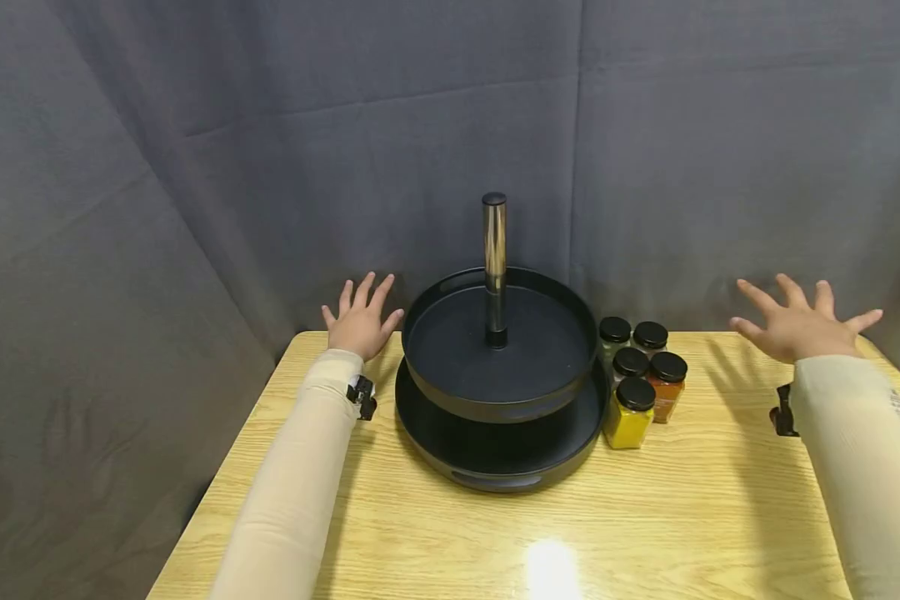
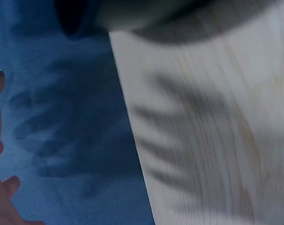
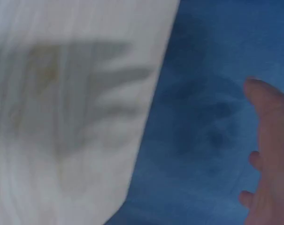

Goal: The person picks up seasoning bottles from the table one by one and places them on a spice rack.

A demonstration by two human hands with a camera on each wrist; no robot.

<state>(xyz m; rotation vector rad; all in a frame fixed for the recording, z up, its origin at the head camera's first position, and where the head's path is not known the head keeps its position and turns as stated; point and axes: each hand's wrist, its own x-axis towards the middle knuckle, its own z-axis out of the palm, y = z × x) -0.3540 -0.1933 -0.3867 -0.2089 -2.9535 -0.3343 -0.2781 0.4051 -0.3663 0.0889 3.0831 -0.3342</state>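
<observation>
In the head view a black two-tier round tray stand (image 1: 498, 383) sits on the table, a shiny metal post (image 1: 495, 250) rising from its upper tray. My left hand (image 1: 360, 325), fingers spread and holding nothing, is just left of the upper tray near the table's back edge. Far to the right, my right hand (image 1: 798, 325) also has its fingers spread and is free of any object. Several square jars with black lids stand close against the stand's right side, among them a yellow-filled jar (image 1: 628, 425) and an orange-red jar (image 1: 666, 392). Both wrist views show fingers at the side and hand shadows below.
The light wood-grain table (image 1: 450, 542) ends at a back edge just behind the stand and jars. A grey cloth curtain (image 1: 330, 167) hangs behind it and along its left side. A bright light reflection lies near the front of the tabletop.
</observation>
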